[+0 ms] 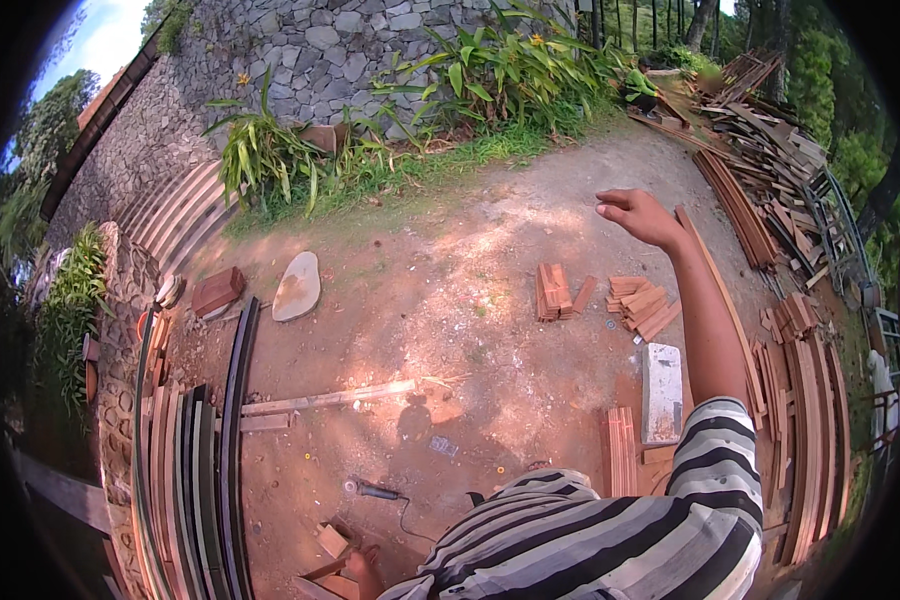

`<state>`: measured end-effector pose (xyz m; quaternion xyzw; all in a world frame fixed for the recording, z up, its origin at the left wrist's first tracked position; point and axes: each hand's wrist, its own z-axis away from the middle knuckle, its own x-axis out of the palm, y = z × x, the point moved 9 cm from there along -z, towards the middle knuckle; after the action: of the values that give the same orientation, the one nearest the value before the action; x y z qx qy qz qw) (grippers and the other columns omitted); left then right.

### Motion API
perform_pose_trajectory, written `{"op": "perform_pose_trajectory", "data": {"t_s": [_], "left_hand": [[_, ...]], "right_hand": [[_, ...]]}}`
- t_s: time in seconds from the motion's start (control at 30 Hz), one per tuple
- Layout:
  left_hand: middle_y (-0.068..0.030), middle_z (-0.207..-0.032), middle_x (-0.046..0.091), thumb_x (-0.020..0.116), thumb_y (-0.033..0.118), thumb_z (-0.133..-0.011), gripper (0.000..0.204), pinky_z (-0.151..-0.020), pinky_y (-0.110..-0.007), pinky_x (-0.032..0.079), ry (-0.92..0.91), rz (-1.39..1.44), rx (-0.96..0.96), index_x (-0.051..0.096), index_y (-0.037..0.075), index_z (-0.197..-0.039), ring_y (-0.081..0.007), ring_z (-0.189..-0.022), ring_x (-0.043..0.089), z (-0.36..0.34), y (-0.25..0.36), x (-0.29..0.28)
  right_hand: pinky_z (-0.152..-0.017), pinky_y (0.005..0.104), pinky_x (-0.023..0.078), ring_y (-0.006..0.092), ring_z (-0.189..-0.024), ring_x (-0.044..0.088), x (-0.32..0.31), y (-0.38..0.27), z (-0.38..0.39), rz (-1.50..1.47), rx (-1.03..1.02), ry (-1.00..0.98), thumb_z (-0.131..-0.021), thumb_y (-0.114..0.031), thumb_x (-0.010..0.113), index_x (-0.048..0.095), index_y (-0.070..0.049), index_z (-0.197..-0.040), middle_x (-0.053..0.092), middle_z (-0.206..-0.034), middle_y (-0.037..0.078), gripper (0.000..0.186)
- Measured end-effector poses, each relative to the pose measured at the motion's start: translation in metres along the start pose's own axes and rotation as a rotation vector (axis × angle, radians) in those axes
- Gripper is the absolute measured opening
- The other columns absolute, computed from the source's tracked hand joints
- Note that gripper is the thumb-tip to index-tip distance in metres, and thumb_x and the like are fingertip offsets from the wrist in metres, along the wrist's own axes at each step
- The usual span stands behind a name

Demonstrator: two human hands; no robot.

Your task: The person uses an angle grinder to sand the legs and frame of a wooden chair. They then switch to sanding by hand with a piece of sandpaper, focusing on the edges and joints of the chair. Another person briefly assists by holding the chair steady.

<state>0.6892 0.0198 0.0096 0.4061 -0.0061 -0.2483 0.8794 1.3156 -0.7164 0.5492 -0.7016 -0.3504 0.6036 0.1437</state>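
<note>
My right arm, in a striped sleeve, reaches far forward on the right. My right hand (642, 216) hangs in the air over the dirt with its fingers loosely stretched to the left and nothing in them. At the lower edge my left hand (365, 574) is low beside short wooden pieces (332, 541); its fingers are small and partly hidden, so I cannot make out whether they grip one. An angle grinder (375, 490) with a black cord lies on the ground just ahead of that hand.
Long boards and dark beams (232, 450) lie at the left. Short wood stacks (553, 292), a white block (661, 392) and long planks (808, 450) are on the right. A scrap wood heap (770, 150) stands far right. A stone wall (320, 60) rises behind plants.
</note>
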Motion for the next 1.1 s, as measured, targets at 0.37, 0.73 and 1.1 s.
{"op": "perform_pose_trajectory", "data": {"t_s": [0.37, 0.73, 1.1], "left_hand": [[-0.0175, -0.115, 0.071, 0.051, 0.036, -0.103, 0.040, -0.077, -0.048, 0.054, -0.079, -0.173, -0.224, 0.056, 0.009, -0.133, -0.0296, -0.095, 0.068, 0.123, -0.173, 0.040], [-0.0161, -0.116, 0.072, 0.055, 0.033, -0.104, 0.037, -0.078, -0.040, 0.056, -0.116, -0.070, -0.158, 0.060, 0.006, -0.130, -0.0258, -0.093, 0.070, 0.149, -0.236, 0.072], [-0.0121, -0.102, 0.077, 0.065, 0.033, -0.096, 0.037, -0.070, -0.036, 0.057, -0.028, -0.291, -0.022, 0.070, 0.008, -0.122, -0.0228, -0.089, 0.074, 0.242, -0.241, 0.113]], "right_hand": [[-0.123, 0.0565, 0.028, 0.0440, -0.153, 0.030, 0.099, 0.107, 0.062, 0.449, 0.256, 0.215, -0.092, -0.028, 0.071, 0.039, 0.003, -0.155, 0.043, -0.159, 0.023, 0.077], [-0.092, 0.0491, 0.056, 0.0426, -0.106, 0.071, 0.263, 0.054, 0.021, 0.163, -0.106, -0.474, -0.093, -0.038, 0.067, 0.068, 0.001, -0.126, 0.073, -0.113, 0.027, 0.051], [-0.103, 0.0382, 0.053, 0.0273, -0.115, 0.071, 0.542, 0.162, 0.318, -0.023, -0.227, -1.193, -0.089, -0.046, 0.072, 0.072, -0.004, -0.126, 0.074, -0.123, 0.017, 0.056]]}}
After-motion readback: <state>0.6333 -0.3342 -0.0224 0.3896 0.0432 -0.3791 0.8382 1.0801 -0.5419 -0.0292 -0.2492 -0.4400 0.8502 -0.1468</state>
